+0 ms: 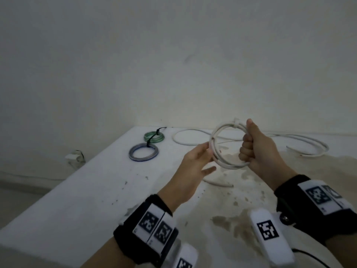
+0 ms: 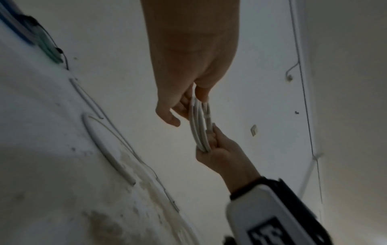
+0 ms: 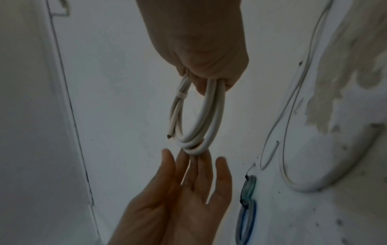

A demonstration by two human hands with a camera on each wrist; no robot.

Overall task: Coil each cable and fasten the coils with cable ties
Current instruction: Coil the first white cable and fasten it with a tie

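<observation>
A white cable coil (image 1: 226, 165) is held upright above the table. My right hand (image 1: 251, 146) grips its right side in a fist. A white cable tie (image 1: 236, 123) wraps the coil's top, just left of my right thumb. My left hand (image 1: 206, 157) is open, its straight fingertips touching the coil's left side. In the right wrist view the coil (image 3: 211, 116) hangs from my right hand (image 3: 205, 66), the tie (image 3: 181, 95) is around one side, and a cut end (image 3: 169, 136) sticks out. The left hand's fingertips (image 3: 199, 159) touch the coil's far end.
A green coil (image 1: 154, 136) and a blue coil (image 1: 144, 152), each with a black tie, lie at the back left of the white table (image 1: 77, 190). Loose white cable (image 1: 309, 146) sprawls behind my hands. A short white piece (image 1: 218, 183) lies under them. A wall stands close behind.
</observation>
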